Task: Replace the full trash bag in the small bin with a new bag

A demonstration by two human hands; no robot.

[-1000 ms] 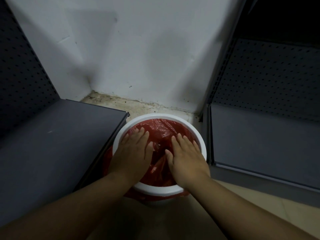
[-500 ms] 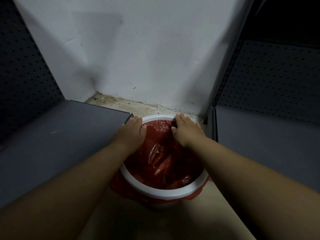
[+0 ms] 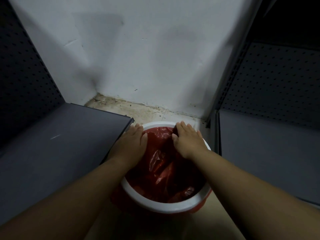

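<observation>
A small round bin with a white rim (image 3: 162, 206) stands on the floor in a corner. A red plastic bag (image 3: 164, 168) lines its inside and hangs out under the rim on the near side. My left hand (image 3: 133, 144) lies flat on the far left of the rim, fingers spread over the bag's edge. My right hand (image 3: 187, 139) lies flat on the far right of the rim, thumb on the red plastic. Neither hand is closed around anything. The bin's body is hidden below the rim.
A grey shelf board (image 3: 60, 144) with a dark pegboard back (image 3: 22, 75) sits tight against the bin's left. Another grey shelf (image 3: 268, 153) with an upright post (image 3: 213, 116) flanks the right. A white wall (image 3: 138, 58) closes the corner behind; dirty floor (image 3: 138, 111) lies between.
Both hands have moved from the middle of the bag to the far side of the rim, left to the far left, right to the far right. In the last half second they barely shifted.
</observation>
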